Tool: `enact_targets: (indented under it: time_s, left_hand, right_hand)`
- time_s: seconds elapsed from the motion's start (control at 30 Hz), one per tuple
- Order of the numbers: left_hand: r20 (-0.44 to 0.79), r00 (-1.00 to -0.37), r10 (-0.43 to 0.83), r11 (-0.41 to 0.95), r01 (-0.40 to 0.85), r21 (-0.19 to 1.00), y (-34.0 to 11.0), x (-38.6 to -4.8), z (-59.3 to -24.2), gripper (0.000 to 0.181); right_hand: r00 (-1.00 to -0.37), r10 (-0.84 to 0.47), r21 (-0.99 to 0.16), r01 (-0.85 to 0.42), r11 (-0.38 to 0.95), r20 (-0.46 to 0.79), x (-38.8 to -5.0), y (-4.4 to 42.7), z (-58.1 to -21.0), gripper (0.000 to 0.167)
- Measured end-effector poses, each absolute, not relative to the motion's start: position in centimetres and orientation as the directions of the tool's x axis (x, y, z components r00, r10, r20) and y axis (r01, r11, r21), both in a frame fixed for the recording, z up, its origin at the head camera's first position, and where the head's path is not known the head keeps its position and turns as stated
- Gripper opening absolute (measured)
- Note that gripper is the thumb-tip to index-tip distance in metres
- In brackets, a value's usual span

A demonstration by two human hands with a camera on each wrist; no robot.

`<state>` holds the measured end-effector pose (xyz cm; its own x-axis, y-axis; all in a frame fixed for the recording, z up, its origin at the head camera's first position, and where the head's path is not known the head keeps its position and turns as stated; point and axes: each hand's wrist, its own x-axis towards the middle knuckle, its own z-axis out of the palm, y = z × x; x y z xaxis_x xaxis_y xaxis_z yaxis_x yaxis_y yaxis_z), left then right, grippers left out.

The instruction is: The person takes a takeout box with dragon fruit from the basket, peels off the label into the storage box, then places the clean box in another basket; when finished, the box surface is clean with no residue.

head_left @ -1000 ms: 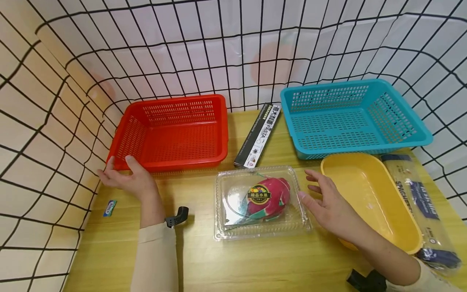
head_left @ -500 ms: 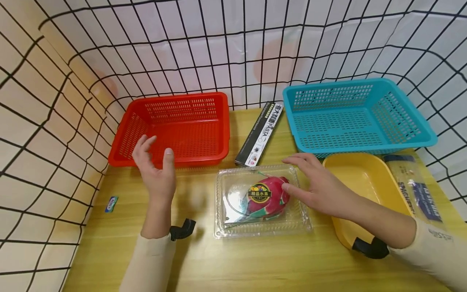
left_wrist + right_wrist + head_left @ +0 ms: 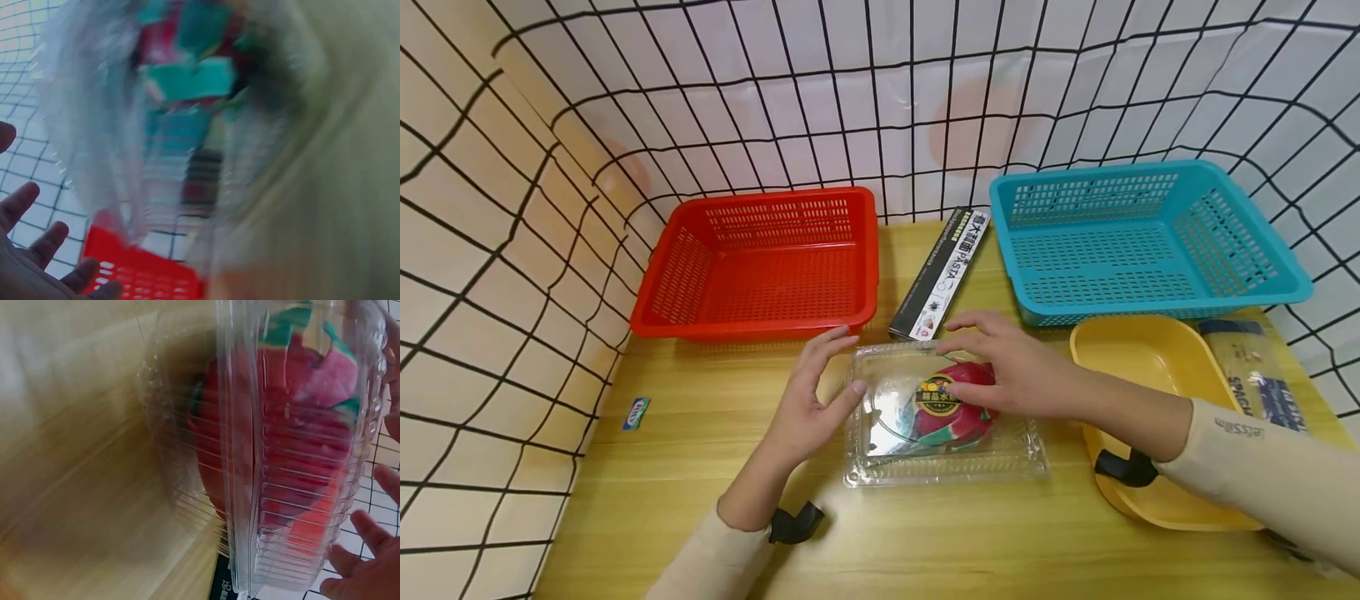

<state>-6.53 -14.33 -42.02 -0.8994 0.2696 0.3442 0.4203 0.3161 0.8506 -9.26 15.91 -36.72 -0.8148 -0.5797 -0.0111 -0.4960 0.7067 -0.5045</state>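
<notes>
A clear plastic clamshell box (image 3: 880,471) lies on the wooden table with a dragon fruit (image 3: 973,375) inside, under a round black-and-gold label. My left hand (image 3: 808,412) is at the box's left side, fingers extended and thumb near the lid's edge. My right hand (image 3: 1018,367) hovers above the lid's right part, thumb over the fruit, fingers spread. Whether either hand touches the plastic I cannot tell. In the right wrist view the fingers (image 3: 369,534) stand apart beside the box's ribbed wall. The left wrist view is blurred.
At the back stand a red basket (image 3: 775,287) and a blue basket (image 3: 1097,258), with a black-and-white pasta box (image 3: 940,279) between them. A yellow tub (image 3: 1123,350) sits at right by a spaghetti bag (image 3: 1240,350). A small blue-green packet (image 3: 636,413) lies left.
My left hand has come from beside the red basket rightward to the clamshell box. My right hand has moved left, from the box's right edge to over its lid. The box stays in place.
</notes>
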Motion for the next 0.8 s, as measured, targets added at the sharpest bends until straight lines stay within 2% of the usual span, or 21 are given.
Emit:
enact_targets:
  time_s: [0.27,0.43,0.8]
  left_hand:
    - [0.213,-0.925,0.314,0.271,0.303,0.914,-12.9,-6.0,-44.0,0.057]
    - [0.184,-0.926,0.331,0.237,0.27,0.933,-12.5,-6.0,-44.7,0.059]
    - [0.164,-0.921,0.354,0.198,0.245,0.949,-12.3,-6.0,-45.5,0.059]
  right_hand:
    - [-0.751,-0.659,-0.499,-0.584,0.64,0.033,-10.1,14.9,-37.6,0.037]
    - [-0.757,-0.653,-0.502,-0.567,0.653,0.006,-10.2,14.5,-38.1,0.033]
    - [-0.77,-0.629,-0.51,-0.585,0.63,0.106,-10.1,14.0,-39.2,0.015]
